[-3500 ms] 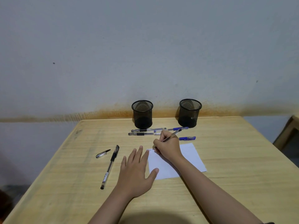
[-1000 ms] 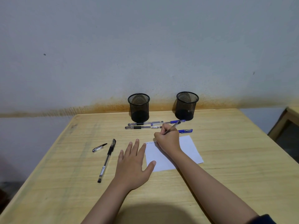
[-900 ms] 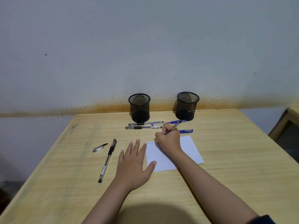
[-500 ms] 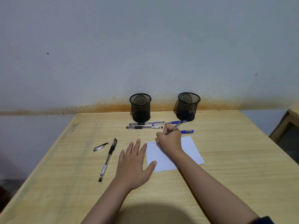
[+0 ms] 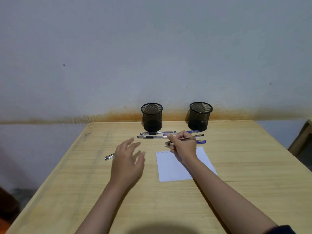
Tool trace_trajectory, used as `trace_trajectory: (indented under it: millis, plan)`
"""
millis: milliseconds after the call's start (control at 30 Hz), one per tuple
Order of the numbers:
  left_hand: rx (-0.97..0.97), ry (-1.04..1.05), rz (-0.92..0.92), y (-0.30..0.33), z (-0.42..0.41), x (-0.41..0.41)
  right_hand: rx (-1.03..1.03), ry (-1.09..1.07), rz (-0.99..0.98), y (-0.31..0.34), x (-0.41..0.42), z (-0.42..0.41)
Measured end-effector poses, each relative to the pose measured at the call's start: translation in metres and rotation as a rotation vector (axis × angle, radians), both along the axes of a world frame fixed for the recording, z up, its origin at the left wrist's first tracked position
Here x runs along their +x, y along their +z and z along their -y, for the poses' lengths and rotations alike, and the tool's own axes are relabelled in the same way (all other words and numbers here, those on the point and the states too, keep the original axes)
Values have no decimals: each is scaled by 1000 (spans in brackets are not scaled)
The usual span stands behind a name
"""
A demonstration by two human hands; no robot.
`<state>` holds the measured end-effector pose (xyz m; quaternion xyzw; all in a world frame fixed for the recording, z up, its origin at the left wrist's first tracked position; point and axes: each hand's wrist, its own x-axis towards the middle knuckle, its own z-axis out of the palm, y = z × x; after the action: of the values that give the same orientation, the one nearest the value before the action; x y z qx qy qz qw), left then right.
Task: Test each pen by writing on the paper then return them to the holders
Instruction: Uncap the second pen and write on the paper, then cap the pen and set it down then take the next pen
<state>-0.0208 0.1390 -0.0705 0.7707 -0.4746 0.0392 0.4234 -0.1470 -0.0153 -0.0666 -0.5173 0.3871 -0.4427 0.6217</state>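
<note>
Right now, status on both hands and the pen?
Right hand shut on pen, lifted off paper. Left hand open, above loose cap. Holders unobstructed.

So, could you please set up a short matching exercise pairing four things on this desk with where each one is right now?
Things:
1. right hand
2. left hand
3. sheet of paper
4. mesh pen holders

Places or states:
A. standing by the wall
B. open above the desk
C. closed on a pen
D. flat, writing at its top edge

Pairs: 1-C, 2-B, 3-D, 4-A
</note>
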Motion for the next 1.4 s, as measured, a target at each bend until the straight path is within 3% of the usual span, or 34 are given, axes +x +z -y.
trace_trajectory:
  millis: [133, 267, 433, 633, 800, 1100, 1400]
  plan:
    - [104, 258, -30, 7, -16, 43, -27, 71, -12, 9, -2, -9]
    - [270, 270, -86, -7, -30, 64, -158, 107, -82, 21, -7, -25]
    - [207, 291, -156, -3, -33, 63, -208, 258, -71, 25, -13, -44]
    - [-107, 29, -530, 37, -29, 23, -202, 325, -7, 33, -19, -57]
    - [-134, -157, -535, 52, -24, 10, -296, 338, 0, 40, -24, -63]
    - [-123, -268, -552, 49, -16, -5, -416, 363, -68, 41, -32, -65]
    - [-233, -350, -536, 54, -18, -14, -559, 320, 54, 44, -36, -76]
